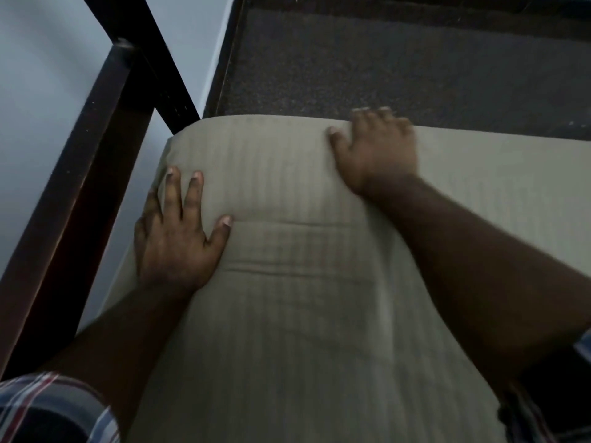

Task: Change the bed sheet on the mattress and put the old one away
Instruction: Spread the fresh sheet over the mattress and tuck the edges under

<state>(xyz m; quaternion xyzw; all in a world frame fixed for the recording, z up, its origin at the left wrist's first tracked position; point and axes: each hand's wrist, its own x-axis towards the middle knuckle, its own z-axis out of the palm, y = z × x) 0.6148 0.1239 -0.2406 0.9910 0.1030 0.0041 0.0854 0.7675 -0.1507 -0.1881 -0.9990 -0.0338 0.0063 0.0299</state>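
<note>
Our arms reach over the sheet point(303, 330), which covers the mattress. We press our left hand point(176, 241) flat by the corner, fingers straight. Our right hand point(377, 148) curls its fingers over the far edge. We are fitting this end, we think. Next we should tuck the edge under.

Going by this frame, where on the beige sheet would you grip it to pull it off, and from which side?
Grip the sheet at its rounded far edge, where it wraps over the mattress end. Come from above, curling fingers over that edge as the right hand does; the left hand lies flat on taut cloth, with no fold to pinch.
</note>
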